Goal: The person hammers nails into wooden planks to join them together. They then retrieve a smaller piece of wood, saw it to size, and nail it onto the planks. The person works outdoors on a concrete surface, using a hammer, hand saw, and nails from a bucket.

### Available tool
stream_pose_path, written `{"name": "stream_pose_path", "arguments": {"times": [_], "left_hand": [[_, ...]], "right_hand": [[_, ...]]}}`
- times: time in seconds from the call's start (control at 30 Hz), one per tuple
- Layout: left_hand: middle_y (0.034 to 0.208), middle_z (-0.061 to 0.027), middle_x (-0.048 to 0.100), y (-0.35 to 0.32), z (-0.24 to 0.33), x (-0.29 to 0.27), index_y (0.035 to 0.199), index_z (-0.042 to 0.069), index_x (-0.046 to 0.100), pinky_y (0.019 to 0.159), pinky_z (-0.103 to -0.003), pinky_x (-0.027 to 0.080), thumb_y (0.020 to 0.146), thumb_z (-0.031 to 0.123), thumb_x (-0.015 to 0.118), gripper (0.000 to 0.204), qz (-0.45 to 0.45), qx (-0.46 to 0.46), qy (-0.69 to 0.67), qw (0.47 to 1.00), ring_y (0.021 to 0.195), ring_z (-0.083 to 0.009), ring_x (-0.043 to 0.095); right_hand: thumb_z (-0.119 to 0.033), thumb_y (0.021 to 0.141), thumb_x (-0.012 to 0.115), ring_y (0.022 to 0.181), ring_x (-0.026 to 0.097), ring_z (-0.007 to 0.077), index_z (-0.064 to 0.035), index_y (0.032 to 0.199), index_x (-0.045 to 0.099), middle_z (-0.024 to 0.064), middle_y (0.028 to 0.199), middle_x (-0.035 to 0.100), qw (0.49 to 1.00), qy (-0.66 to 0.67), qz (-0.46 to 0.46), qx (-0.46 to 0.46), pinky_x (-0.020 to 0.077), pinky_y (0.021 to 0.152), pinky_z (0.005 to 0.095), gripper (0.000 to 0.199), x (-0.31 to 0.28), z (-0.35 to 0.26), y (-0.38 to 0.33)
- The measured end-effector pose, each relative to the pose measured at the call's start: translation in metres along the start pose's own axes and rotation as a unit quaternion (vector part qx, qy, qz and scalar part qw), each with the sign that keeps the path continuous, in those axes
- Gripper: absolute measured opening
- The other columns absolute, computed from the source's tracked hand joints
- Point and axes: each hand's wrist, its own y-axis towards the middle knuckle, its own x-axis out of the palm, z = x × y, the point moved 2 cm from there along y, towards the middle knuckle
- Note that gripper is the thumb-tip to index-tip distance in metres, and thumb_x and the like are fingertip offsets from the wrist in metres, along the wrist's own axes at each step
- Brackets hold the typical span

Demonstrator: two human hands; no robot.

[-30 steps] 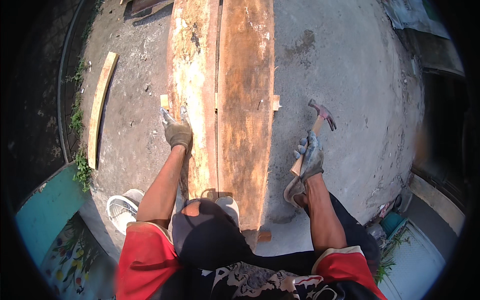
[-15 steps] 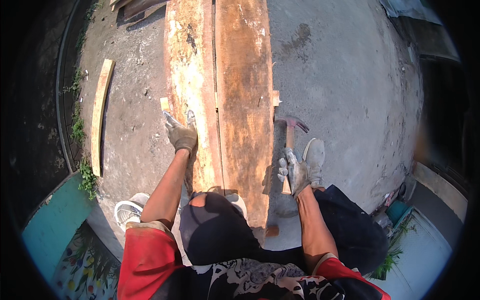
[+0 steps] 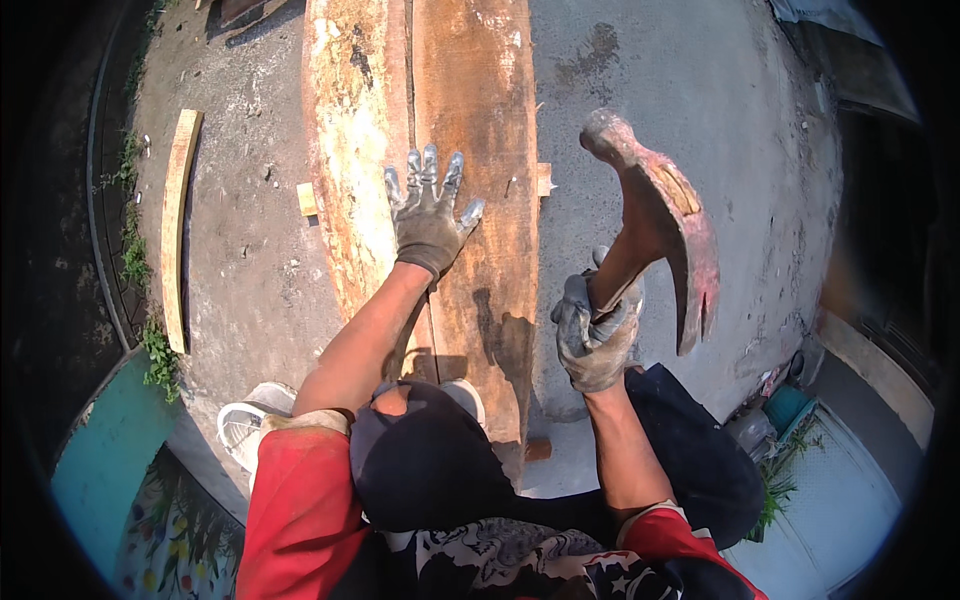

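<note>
Two long weathered wooden planks (image 3: 470, 90) lie side by side on the concrete ground, running away from me. My left hand (image 3: 428, 212), in a grey work glove, lies flat with fingers spread across the seam between the planks. My right hand (image 3: 592, 330), also gloved, grips the wooden handle of a claw hammer (image 3: 665, 225), raised high above the right plank's edge with its head up and the claw pointing down to the right.
A loose narrow board (image 3: 176, 225) lies on the ground at the left, with a small wood block (image 3: 307, 198) beside the planks. My knee and a white shoe (image 3: 248, 420) are below. Clutter and plants sit at the lower right.
My right hand has swung the hammer up from low beside the planks to high and close to the camera. My left hand moved from the left plank's edge onto the seam and spread flat.
</note>
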Motion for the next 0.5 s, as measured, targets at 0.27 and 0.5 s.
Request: {"name": "stream_pose_path", "arguments": {"times": [0.27, 0.5], "left_hand": [[0.169, -0.0211, 0.017, 0.003, 0.008, 0.002, 0.163, 0.023, 0.030, 0.126, -0.059, -0.001, 0.099, 0.062, 0.049, 0.077, 0.007, 0.012, 0.005, 1.000, 0.157, -0.0380, 0.014], [0.170, -0.0194, 0.018, -0.001, 0.003, -0.002, 0.162, 0.022, 0.031, 0.126, -0.060, 0.000, 0.100, 0.061, 0.048, 0.076, 0.020, -0.001, -0.005, 1.000, 0.158, -0.0371, 0.014]], "right_hand": [[-0.013, 0.099, 0.063, 0.097, 0.071, 0.0388, 0.0070, 0.138, 0.050, 0.0276, 0.106, 0.070, 0.955, -0.296, -0.038, 0.009, 0.0553, 0.084, 0.0446, 0.046, 0.004, 0.068, 0.028], [-0.013, 0.100, 0.061, 0.077, 0.063, 0.0202, 0.0018, 0.133, 0.053, 0.0100, 0.089, 0.063, 0.971, -0.146, -0.015, -0.189, 0.0520, 0.072, 0.0329, 0.037, 0.003, 0.060, 0.026]]}}
